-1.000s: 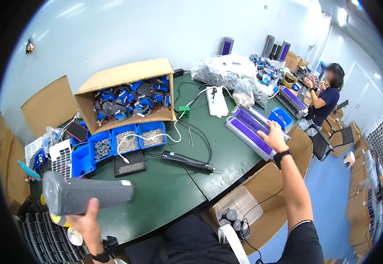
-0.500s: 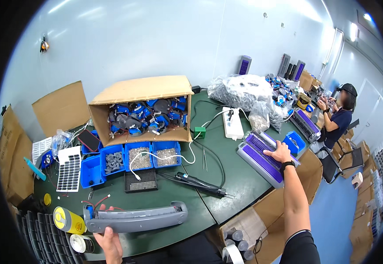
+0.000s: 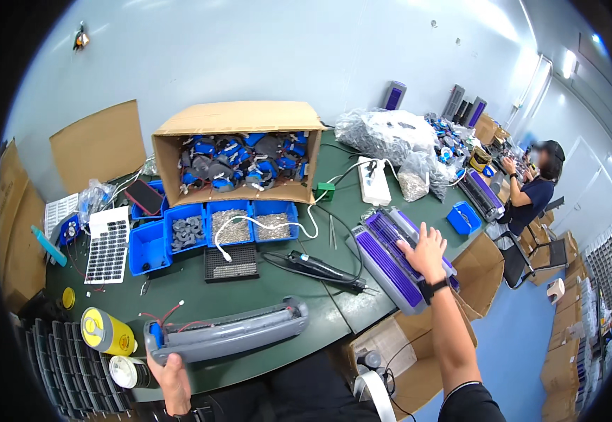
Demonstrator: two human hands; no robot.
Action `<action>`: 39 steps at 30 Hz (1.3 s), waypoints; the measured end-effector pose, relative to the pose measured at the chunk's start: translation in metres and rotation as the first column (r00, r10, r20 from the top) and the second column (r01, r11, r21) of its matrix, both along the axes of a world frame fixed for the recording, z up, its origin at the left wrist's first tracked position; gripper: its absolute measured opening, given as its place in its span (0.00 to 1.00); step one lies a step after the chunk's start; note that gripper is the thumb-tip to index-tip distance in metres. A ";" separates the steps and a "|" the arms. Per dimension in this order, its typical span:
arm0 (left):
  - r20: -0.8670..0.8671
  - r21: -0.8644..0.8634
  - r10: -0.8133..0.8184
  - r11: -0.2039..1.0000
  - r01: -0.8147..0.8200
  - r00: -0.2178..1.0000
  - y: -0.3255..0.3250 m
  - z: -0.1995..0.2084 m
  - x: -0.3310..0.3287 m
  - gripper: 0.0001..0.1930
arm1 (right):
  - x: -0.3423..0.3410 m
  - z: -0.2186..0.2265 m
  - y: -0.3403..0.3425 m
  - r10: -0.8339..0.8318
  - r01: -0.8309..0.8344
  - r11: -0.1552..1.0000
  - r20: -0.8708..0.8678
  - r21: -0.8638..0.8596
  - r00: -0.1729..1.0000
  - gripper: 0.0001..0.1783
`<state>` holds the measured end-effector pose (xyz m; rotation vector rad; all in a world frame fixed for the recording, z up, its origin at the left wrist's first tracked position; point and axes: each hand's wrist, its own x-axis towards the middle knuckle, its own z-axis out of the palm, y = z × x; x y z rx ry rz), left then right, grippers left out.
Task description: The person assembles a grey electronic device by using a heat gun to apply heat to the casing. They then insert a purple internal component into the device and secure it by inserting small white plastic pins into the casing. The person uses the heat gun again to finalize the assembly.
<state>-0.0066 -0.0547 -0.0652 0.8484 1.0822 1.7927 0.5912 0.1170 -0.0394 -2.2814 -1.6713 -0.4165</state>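
Cardboard box point(image 3: 239, 151): blue-and-grey parts. Blue bins point(image 3: 211, 228): metal hardware. Left hand point(image 3: 171, 374) grips long grey housing point(image 3: 225, 334); right hand point(image 3: 425, 254), fingers spread, presses purple-ribbed panels point(image 3: 390, 260).

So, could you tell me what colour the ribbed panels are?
Purple, in the head view: ribbed panels.

The table top point(image 3: 264, 295) is dark green. On it, the long housing point(image 3: 225, 336) is grey with a blue end and thin red wires. The lamp unit point(image 3: 390, 257) is pale grey with violet ribbed panels. The parts bins point(image 3: 214, 226) are bright blue, holding grey and silvery pieces. The cardboard box point(image 3: 239, 151) is tan, filled with blue and dark grey parts. The canister point(image 3: 105, 332) is yellow. The solar panel point(image 3: 107, 251) shows a white grid on dark cells. The small block point(image 3: 325, 191) is green.
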 end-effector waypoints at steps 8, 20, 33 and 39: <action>-0.844 -0.246 -0.208 0.969 -0.011 0.495 0.001 0.018 -0.011 0.52 | -0.069 0.010 -0.120 0.250 -0.295 0.914 -0.185 -0.279 0.950 0.70; -0.834 -0.277 -0.272 0.959 0.061 0.481 0.010 0.008 0.008 0.48 | -0.044 0.002 -0.129 0.339 -0.375 0.900 -0.182 -0.224 0.923 0.53; -0.798 -0.090 -0.091 0.995 0.032 0.596 -0.019 0.063 0.019 0.38 | -0.019 0.019 -0.162 0.461 -0.036 0.869 -0.782 0.493 0.419 0.25; -0.024 -0.091 -0.581 0.812 0.577 0.814 -0.022 0.079 0.060 0.31 | -0.091 0.065 -0.196 0.285 -0.287 0.900 -0.941 0.328 -0.181 0.28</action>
